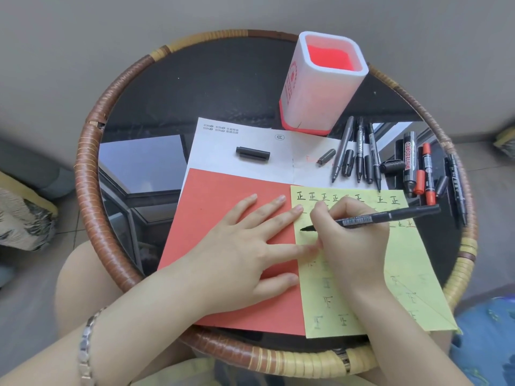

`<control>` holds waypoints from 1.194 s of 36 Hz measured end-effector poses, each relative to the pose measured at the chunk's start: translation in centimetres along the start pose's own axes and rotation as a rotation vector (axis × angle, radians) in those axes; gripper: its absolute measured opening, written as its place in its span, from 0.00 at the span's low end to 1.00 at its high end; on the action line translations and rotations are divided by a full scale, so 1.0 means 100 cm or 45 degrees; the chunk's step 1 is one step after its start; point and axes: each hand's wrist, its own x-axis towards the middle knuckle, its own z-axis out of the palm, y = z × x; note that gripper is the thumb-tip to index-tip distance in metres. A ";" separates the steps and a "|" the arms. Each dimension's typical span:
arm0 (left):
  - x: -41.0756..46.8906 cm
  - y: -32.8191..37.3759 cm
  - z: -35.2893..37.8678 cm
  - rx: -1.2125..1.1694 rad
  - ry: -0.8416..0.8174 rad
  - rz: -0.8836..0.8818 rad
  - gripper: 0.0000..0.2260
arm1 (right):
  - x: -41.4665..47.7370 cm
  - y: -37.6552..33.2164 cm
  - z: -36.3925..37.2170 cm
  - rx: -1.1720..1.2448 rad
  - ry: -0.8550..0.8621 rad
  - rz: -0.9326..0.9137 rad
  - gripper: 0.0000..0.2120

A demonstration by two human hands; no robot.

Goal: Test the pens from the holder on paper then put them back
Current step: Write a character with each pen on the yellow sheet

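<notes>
My tabletop (223,87) is round dark glass that reflects a window frame, with a wrapped rattan rim (92,174) in brown and tan. There's a silver link bracelet (85,346) on my wrist. Blue patterned fabric (485,338) sits lower right, a patterned cushion (22,218) off left, and grey floor (28,316) below.

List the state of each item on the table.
pen holder: upright, empty.
black pen: uncapped, tip on yellow paper.
right hand: grips the black pen.
left hand: flat on red paper.
loose cap: lying on white sheet.
other pens: lying beside pen holder, several uncapped.
</notes>
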 end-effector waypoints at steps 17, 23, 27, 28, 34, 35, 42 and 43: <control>0.001 0.001 -0.002 0.001 -0.019 -0.017 0.19 | 0.001 0.003 0.000 0.009 0.024 -0.028 0.15; 0.000 0.001 -0.002 -0.002 -0.026 -0.015 0.19 | 0.000 0.005 -0.001 -0.030 -0.011 -0.072 0.17; 0.000 0.001 -0.002 -0.008 -0.034 -0.021 0.19 | 0.000 0.004 -0.001 -0.025 0.024 -0.055 0.17; 0.000 0.001 -0.002 -0.008 -0.035 -0.023 0.19 | 0.000 0.004 -0.001 -0.028 0.026 -0.052 0.16; 0.000 0.001 -0.002 -0.011 -0.041 -0.022 0.19 | 0.000 0.004 0.000 -0.036 0.035 -0.050 0.15; 0.000 0.001 -0.002 -0.011 -0.040 -0.023 0.19 | 0.000 0.004 0.000 -0.030 0.035 -0.052 0.15; 0.000 0.001 -0.001 -0.018 -0.026 -0.016 0.19 | 0.000 0.003 -0.001 -0.028 -0.020 -0.083 0.17; 0.000 0.001 -0.001 -0.020 -0.022 -0.014 0.19 | 0.000 0.004 -0.001 -0.045 -0.023 -0.091 0.17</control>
